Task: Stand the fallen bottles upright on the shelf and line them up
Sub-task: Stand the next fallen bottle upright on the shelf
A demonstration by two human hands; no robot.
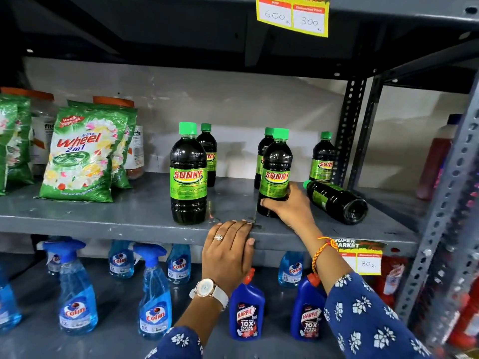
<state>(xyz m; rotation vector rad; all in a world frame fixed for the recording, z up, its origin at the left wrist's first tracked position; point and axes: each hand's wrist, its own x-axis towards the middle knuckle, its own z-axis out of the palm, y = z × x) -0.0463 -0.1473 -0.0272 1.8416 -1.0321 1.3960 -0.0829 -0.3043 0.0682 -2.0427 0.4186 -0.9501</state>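
Dark Sunny bottles with green caps stand on the grey shelf (103,216). One upright bottle (188,174) is near the front at the middle. My right hand (290,207) grips the base of a second upright bottle (275,167) at the front. Right of it a fallen bottle (337,200) lies on its side, cap toward the back left, base toward me. Three more bottles stand further back: one (208,151) behind the middle bottle, one (263,156) behind the held bottle, one (322,158) by the post. My left hand (229,251) rests flat on the shelf's front edge, holding no bottle.
Green Wheel detergent packs (83,156) and jars fill the shelf's left part. A perforated metal post (348,130) bounds the right. Below are blue Colin spray bottles (77,288) and Harpic bottles (246,312). A price tag (360,257) hangs on the shelf edge.
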